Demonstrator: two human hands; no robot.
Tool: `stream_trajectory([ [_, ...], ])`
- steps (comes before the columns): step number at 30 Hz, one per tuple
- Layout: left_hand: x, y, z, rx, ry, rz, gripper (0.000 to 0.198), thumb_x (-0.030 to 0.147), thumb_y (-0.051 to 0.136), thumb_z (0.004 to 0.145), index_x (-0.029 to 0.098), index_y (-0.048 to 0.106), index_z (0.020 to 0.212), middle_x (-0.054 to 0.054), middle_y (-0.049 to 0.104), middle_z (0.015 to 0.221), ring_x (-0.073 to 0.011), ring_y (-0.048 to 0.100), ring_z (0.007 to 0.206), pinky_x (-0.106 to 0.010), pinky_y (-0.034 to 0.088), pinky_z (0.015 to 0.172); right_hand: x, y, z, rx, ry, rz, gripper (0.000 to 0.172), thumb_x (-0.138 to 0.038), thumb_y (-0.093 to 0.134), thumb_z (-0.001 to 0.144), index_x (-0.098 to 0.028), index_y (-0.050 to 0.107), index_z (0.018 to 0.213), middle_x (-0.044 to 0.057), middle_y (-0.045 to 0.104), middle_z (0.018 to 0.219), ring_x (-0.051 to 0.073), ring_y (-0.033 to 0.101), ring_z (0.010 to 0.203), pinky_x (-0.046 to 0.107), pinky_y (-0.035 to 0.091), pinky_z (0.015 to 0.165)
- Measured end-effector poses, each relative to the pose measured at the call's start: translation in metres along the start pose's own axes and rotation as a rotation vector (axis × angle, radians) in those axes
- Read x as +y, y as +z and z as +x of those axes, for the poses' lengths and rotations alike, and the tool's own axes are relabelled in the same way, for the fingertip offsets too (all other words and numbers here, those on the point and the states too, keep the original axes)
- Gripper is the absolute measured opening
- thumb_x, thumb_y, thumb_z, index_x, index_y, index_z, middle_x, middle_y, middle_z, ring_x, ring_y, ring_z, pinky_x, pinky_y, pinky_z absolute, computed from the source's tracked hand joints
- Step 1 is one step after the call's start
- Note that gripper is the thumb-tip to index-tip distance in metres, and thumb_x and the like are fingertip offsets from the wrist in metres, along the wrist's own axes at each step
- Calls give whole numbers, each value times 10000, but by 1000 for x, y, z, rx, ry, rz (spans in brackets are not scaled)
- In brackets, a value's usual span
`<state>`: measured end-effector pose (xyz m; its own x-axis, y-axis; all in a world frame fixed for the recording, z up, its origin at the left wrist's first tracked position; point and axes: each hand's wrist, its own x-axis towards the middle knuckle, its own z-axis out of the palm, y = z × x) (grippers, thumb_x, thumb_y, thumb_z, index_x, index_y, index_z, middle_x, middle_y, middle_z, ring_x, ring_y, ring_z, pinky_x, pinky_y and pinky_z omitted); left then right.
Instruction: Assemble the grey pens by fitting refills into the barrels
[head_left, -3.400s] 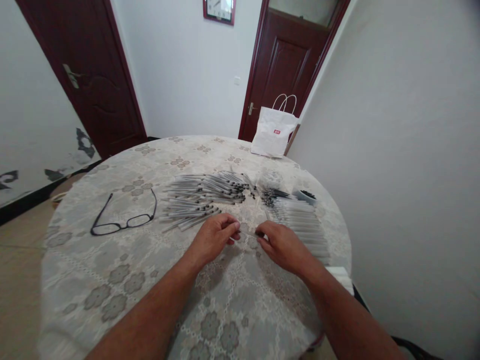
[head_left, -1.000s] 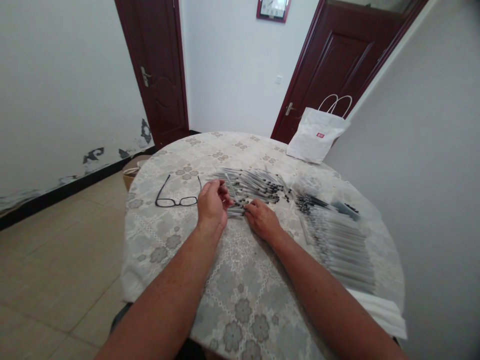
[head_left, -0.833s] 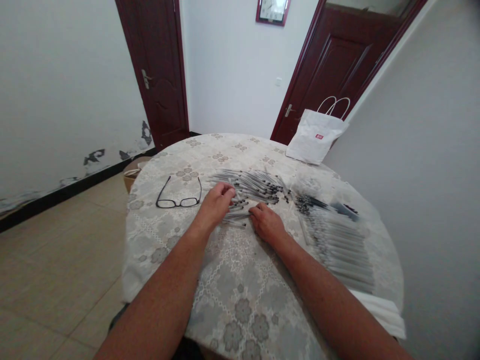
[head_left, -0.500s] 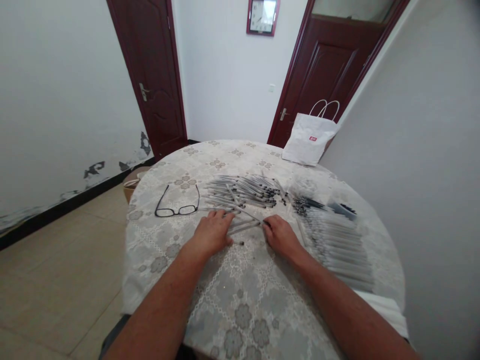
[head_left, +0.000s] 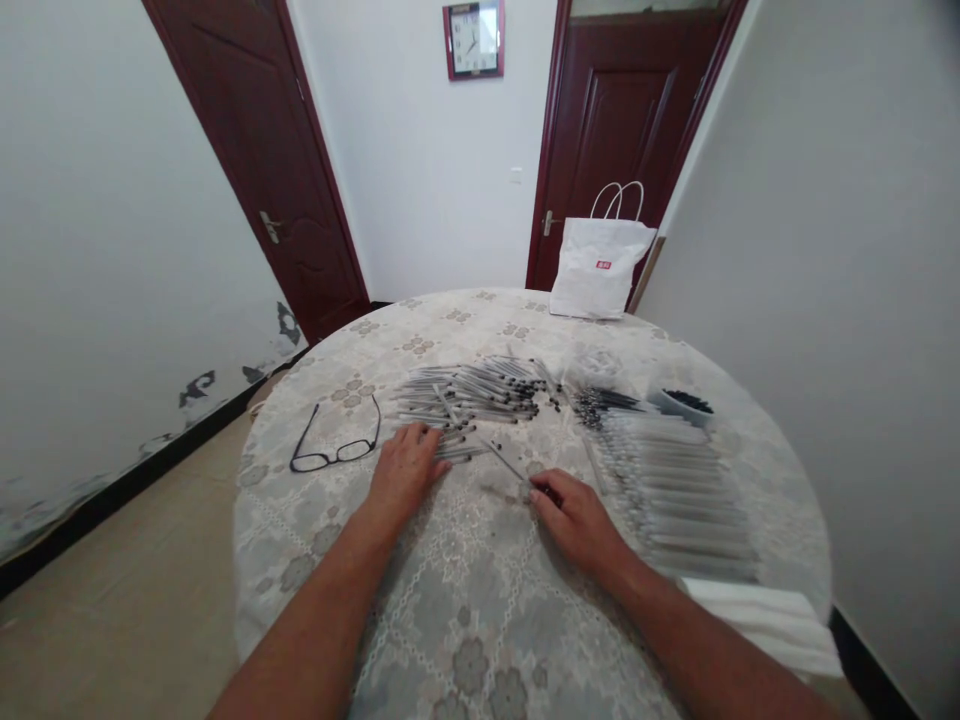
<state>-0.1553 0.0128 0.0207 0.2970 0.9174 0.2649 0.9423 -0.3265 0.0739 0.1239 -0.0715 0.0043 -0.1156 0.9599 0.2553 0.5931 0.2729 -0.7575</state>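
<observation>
A heap of grey pens with black tips lies across the middle of a round table with a floral lace cloth. My left hand rests flat on the cloth, fingers stretched onto the near pens of the heap. My right hand lies to the right, its fingertips pinched on the end of a single pen that slants away from the heap. A row of grey pen barrels lies on the right.
Black-rimmed glasses lie left of the heap. A small tub of black parts and a bunch of thin refills sit at the right. A white paper bag stands at the far edge. Folded white paper lies near right.
My left hand came down from the heap and flattened on the near pens. My right hand drew back toward me with one pen. The camera swung right.
</observation>
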Motion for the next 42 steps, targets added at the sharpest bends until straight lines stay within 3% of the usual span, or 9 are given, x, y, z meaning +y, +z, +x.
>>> stream_trajectory([
  [4, 5, 14, 14, 50, -58, 84, 562, 389, 677, 901, 204, 547, 1415, -198, 503, 1489, -343, 453, 1396, -456, 375, 1143, 0, 0, 1, -22, 4, 33, 198, -268, 558, 926, -197, 725, 1006, 51, 721, 927, 201, 654, 865, 301, 475, 790],
  [8, 4, 25, 27, 24, -126, 106, 848, 658, 644, 854, 185, 438, 1526, -252, 406, 1572, -439, 337, 1472, -558, 299, 1161, -2, -2, 0, -27, 20, 62, 184, -266, 561, 926, -199, 721, 986, 44, 716, 907, 198, 652, 844, 299, 473, 779],
  [11, 0, 25, 37, -8, -151, 111, 939, 758, 613, 811, 211, 411, 1547, -248, 374, 1596, -467, 305, 1477, -613, 254, 1152, -4, -2, 1, -31, 30, 73, 189, -268, 554, 935, -201, 721, 990, 45, 712, 911, 197, 654, 843, 303, 475, 783],
  [17, 1, 26, 48, -25, -133, 87, 818, 713, 624, 835, 242, 482, 1488, -205, 423, 1555, -394, 423, 1381, -535, 331, 1112, -7, -1, 2, -29, 46, 97, 176, -271, 550, 937, -217, 712, 981, 52, 707, 920, 210, 654, 870, 313, 482, 789],
  [22, 11, 28, 47, -12, -120, 53, 811, 698, 629, 840, 236, 484, 1491, -198, 420, 1547, -400, 422, 1356, -522, 350, 1090, -9, 1, 1, -52, 38, 106, 178, -278, 542, 935, -224, 707, 978, 51, 700, 908, 210, 652, 861, 314, 492, 785],
  [27, 25, 28, 43, -13, -83, 21, 808, 732, 643, 807, 309, 498, 1480, -158, 412, 1566, -410, 430, 1329, -545, 359, 1059, -7, 3, 0, -60, 36, 94, 218, -327, 534, 947, -226, 718, 1007, 68, 708, 924, 224, 652, 872, 328, 506, 791],
  [34, 36, 24, 34, -8, -4, 2, 730, 647, 668, 839, 296, 521, 1463, -125, 463, 1548, -413, 436, 1319, -546, 378, 1048, -2, 4, 1, -40, 47, 72, 228, -358, 528, 958, -231, 709, 1012, 71, 705, 933, 231, 653, 885, 335, 508, 798],
  [42, 43, 25, 24, -43, 28, -44, 703, 564, 668, 875, 288, 477, 1493, -120, 487, 1546, -425, 352, 1444, -610, 268, 1153, -2, 5, 2, -20, 42, 56, 212, -342, 536, 956, -240, 714, 1005, 62, 720, 929, 233, 670, 883, 332, 518, 796],
])
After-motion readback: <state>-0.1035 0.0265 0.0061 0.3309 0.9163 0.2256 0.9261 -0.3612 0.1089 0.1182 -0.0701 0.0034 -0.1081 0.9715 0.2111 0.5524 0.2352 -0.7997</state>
